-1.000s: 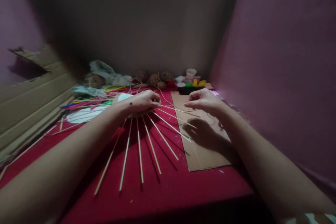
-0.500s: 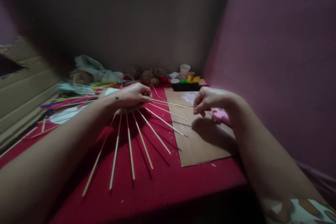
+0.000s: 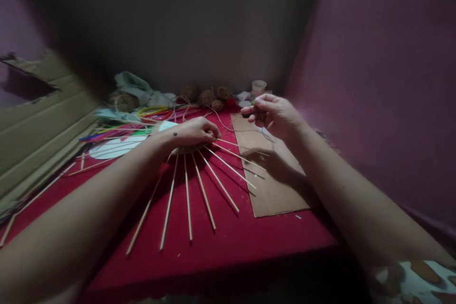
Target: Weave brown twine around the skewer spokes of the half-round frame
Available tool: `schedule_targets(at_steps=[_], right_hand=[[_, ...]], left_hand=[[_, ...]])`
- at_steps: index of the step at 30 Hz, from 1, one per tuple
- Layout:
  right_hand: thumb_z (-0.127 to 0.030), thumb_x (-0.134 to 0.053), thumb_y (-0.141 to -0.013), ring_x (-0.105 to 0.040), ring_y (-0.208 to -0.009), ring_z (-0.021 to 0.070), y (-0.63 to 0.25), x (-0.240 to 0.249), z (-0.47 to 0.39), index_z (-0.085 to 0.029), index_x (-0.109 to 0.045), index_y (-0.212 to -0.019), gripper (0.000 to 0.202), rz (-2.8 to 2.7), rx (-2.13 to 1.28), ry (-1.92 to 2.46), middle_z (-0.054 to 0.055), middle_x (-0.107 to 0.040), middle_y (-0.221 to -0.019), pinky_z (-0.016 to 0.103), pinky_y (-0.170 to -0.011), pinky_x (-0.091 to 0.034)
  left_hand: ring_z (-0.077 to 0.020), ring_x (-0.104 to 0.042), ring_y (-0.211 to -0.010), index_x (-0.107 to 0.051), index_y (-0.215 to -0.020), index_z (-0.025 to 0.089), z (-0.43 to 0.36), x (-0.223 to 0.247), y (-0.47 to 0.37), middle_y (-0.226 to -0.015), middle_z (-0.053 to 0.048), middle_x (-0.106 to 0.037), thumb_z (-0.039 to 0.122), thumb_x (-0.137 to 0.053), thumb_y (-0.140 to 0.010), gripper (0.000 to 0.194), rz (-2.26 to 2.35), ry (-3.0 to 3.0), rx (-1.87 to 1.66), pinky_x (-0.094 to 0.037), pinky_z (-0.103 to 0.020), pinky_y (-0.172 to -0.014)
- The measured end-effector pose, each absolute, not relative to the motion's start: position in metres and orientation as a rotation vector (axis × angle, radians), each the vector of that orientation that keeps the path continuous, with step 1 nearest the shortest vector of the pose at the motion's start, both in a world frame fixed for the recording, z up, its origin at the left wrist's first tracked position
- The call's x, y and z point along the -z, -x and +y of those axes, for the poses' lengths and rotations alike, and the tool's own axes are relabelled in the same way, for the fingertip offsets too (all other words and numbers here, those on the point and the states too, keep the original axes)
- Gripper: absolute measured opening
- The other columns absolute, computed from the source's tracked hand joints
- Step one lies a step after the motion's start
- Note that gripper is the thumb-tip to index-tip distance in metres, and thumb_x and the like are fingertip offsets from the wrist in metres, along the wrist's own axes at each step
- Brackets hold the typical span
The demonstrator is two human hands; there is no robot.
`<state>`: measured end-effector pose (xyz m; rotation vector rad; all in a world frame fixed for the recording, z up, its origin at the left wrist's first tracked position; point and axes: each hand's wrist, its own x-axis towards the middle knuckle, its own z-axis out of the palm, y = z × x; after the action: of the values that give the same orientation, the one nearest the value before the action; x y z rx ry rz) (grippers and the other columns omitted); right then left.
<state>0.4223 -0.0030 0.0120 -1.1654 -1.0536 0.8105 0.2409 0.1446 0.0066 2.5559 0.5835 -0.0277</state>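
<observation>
My left hand (image 3: pixel 201 132) is closed at the near right edge of a round base (image 3: pixel 188 149) with thin wooden sticks (image 3: pixel 204 190) fanning out from it. My forearm and hand cover much of the base. My right hand (image 3: pixel 274 111) is raised above the brown board, with fingers bent and thumb near the index finger. A thin strand of twine (image 3: pixel 231 129) runs from the back of the table to the right hand and seems to be held there; the exact grip is hard to see.
Twine balls (image 3: pixel 206 97) and a small cup (image 3: pixel 259 86) stand along the back. Coloured strips (image 3: pixel 153 111), a white disc (image 3: pixel 114 148) and cloth (image 3: pixel 131 88) lie to the left. A brown board (image 3: pixel 274 194) rests on the red tablecloth (image 3: pixel 228 247); cardboard (image 3: pixel 71 99) stands at left.
My right hand has risen up and away from the stick tips, its fingers loosening somewhat. My left hand stays at the base; the view has shifted slightly.
</observation>
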Motion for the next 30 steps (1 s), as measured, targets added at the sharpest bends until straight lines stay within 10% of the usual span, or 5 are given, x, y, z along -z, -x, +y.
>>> schedule_targets(at_steps=[6, 16, 30], right_hand=[[-0.034, -0.070, -0.073, -0.041, -0.049, 0.0050, -0.429, -0.030, -0.033, -0.016, -0.062, -0.073, 0.020, -1.602, -0.911, 1.353, 0.002, -0.069, -0.071, 0.021, -0.045, -0.027], [-0.029, -0.064, -0.072, -0.054, -0.057, 0.0113, -0.434, -0.044, -0.044, -0.019, -0.077, -0.082, 0.020, -1.932, -0.742, 2.125, 0.001, -0.068, -0.060, 0.024, -0.056, -0.036], [-0.036, -0.056, -0.084, -0.049, -0.050, 0.0111, -0.412, -0.013, -0.076, -0.026, -0.076, -0.100, 0.027, -1.915, -0.899, 1.964, 0.000, -0.066, -0.061, 0.024, -0.050, -0.039]], left_hand=[[-0.0127, -0.052, -0.063, -0.075, -0.091, 0.018, 0.152, -0.008, -0.237, -0.070, -0.001, -0.065, 0.020, -0.056, -0.065, 0.032, 0.626, -2.540, -0.039, -0.035, -0.024, -0.060], [-0.0065, -0.033, -0.040, -0.072, -0.096, 0.015, 0.154, -0.018, -0.224, -0.046, 0.004, -0.044, 0.024, -0.058, -0.073, 0.029, 0.697, -2.299, -0.229, -0.025, -0.023, -0.043], [-0.0098, -0.035, -0.043, -0.072, -0.097, 0.017, 0.141, -0.032, -0.221, -0.043, 0.004, -0.041, 0.024, -0.050, -0.071, 0.034, 0.637, -2.458, -0.284, -0.029, -0.027, -0.049]])
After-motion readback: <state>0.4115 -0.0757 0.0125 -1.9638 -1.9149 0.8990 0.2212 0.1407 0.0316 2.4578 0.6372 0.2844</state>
